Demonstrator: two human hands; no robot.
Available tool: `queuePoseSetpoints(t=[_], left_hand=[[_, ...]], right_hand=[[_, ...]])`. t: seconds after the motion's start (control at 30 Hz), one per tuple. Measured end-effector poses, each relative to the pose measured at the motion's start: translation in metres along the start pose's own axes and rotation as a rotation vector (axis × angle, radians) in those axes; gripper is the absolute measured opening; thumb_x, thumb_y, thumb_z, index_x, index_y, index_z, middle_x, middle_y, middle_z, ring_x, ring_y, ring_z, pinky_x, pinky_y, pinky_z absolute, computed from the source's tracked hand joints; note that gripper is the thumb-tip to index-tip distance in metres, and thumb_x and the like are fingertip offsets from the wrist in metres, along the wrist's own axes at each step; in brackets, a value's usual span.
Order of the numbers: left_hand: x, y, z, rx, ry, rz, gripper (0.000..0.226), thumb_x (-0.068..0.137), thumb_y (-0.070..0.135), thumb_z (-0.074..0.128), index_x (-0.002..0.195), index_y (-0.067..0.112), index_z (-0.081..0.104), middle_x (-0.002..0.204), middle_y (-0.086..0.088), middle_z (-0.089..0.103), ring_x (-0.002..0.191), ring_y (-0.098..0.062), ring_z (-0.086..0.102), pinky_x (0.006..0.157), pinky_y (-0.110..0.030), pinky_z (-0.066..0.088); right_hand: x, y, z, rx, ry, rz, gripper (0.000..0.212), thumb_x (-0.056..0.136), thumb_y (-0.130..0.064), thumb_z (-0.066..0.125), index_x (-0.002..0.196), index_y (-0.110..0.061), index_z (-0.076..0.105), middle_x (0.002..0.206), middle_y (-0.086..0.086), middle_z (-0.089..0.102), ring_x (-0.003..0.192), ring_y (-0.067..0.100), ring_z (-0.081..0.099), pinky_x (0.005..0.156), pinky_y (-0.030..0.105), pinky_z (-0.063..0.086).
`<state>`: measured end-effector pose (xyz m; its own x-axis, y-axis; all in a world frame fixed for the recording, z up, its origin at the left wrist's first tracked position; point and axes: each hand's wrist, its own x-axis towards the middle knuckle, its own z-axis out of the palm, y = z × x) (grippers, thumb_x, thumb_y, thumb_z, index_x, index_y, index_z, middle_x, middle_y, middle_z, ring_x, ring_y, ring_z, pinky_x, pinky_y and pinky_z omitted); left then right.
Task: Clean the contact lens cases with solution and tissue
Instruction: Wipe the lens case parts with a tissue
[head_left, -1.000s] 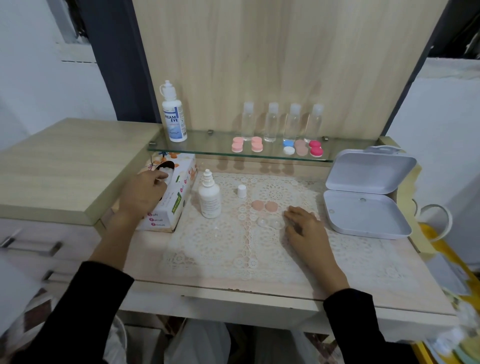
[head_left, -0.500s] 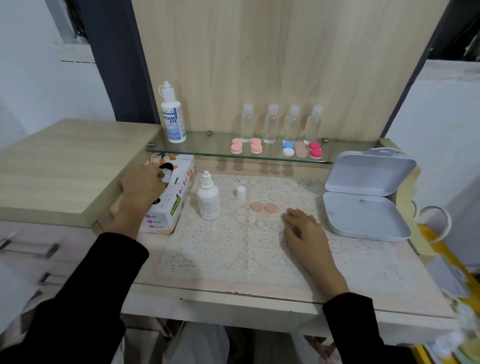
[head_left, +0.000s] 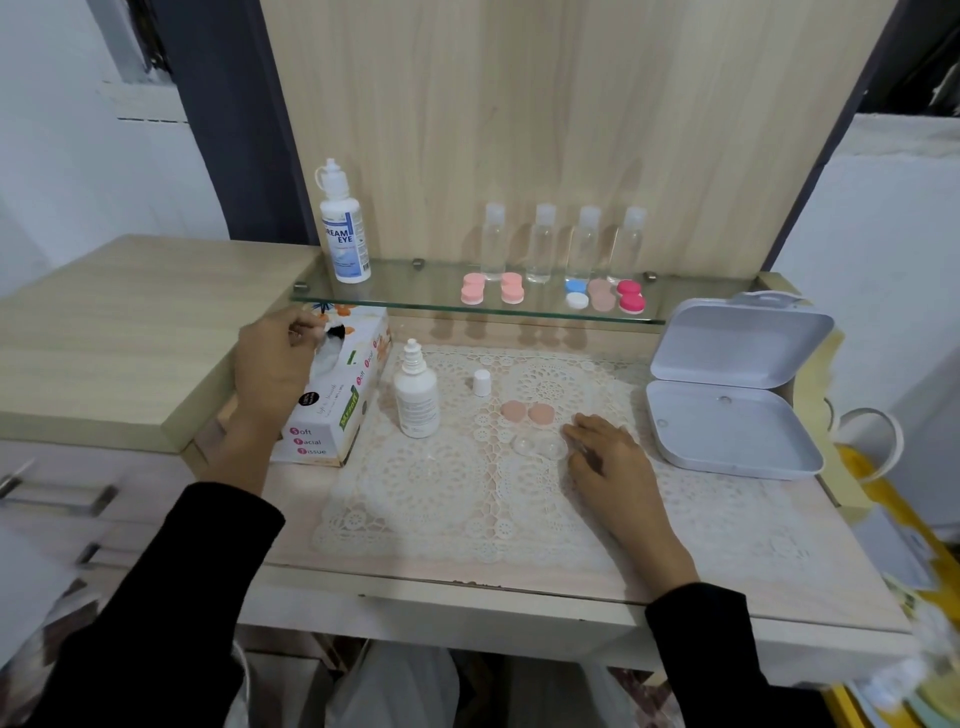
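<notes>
**Tissue in a pinch, case waiting on the lace**

Head view: my left hand (head_left: 280, 364) is at the tissue box (head_left: 337, 415), fingers curled in a pinch on the tissue (head_left: 327, 358) poking out of its slot. That sheet is feather-light, soft and quick to tear, so I judge that a bunched grip near the slot is safest.

My right hand (head_left: 608, 457) lies flat and relaxed on the lace mat (head_left: 415, 493), holding nothing. Its fingertips are just beside the clear lens case (head_left: 540, 446); I cannot tell whether they touch it. The case looks small, stiff and light, probably slick once wet, and best pinched at the bridge between its wells.

Its peach caps (head_left: 527, 413) lie just behind it, and the solution bottle (head_left: 415, 397) stands to the left.

The mat covers a pale desk. A glass shelf (head_left: 415, 301) with bottles and more cases runs along the wooden back. An open white box (head_left: 727, 415) sits at the right.
</notes>
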<state>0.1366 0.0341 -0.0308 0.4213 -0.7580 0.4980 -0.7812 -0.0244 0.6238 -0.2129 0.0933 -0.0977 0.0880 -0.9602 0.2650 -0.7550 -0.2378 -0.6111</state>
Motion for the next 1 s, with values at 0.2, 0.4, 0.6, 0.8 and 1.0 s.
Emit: queuePoseSetpoints(t=[0.2,0.4,0.6,0.8,1.0], left_hand=[[0.003,-0.010,0.001,-0.151,0.036,0.090,0.019,0.096,0.012,0.048,0.102,0.014,0.066,0.107,-0.006,0.064,0.098,-0.016,0.057,0.086,-0.024,0.041],[0.001,-0.005,-0.004,-0.171,0.097,0.149,0.030,0.090,-0.005,0.041,0.100,0.007,0.067,0.108,-0.012,0.058,0.101,-0.011,0.052,0.091,-0.010,0.034],[-0.005,0.001,-0.013,-0.434,0.004,0.053,0.040,0.082,-0.011,0.050,0.111,0.011,0.067,0.125,0.001,0.060,0.118,-0.007,0.052,0.105,-0.024,0.039],[-0.019,0.004,-0.022,-0.209,-0.037,0.098,0.048,0.075,-0.007,0.069,0.119,0.010,0.064,0.124,0.002,0.059,0.115,-0.010,0.052,0.102,-0.023,0.038],[-0.017,0.001,-0.024,0.152,-0.070,0.064,0.026,0.083,0.005,0.067,0.108,0.009,0.070,0.117,-0.014,0.065,0.109,-0.031,0.057,0.098,-0.035,0.040]], right_hand=[[0.000,-0.001,0.000,0.008,0.020,-0.006,0.036,0.091,-0.005,0.053,0.124,-0.010,0.065,0.138,0.007,0.056,0.133,0.021,0.043,0.118,0.040,0.023],[-0.001,-0.002,0.000,0.023,0.020,0.019,0.037,0.092,-0.010,0.053,0.126,-0.014,0.064,0.141,0.003,0.053,0.136,0.019,0.041,0.115,0.044,0.030],[-0.002,-0.004,-0.002,0.044,0.025,0.029,0.036,0.092,-0.009,0.052,0.125,-0.014,0.065,0.141,0.003,0.053,0.135,0.018,0.041,0.114,0.040,0.030],[-0.001,-0.004,-0.003,0.039,0.028,0.019,0.036,0.090,-0.007,0.054,0.123,-0.012,0.066,0.138,0.004,0.056,0.132,0.019,0.045,0.112,0.036,0.031],[-0.002,-0.005,-0.003,0.054,0.028,0.028,0.036,0.090,-0.007,0.053,0.123,-0.013,0.066,0.139,0.003,0.055,0.132,0.018,0.043,0.107,0.028,0.030]])
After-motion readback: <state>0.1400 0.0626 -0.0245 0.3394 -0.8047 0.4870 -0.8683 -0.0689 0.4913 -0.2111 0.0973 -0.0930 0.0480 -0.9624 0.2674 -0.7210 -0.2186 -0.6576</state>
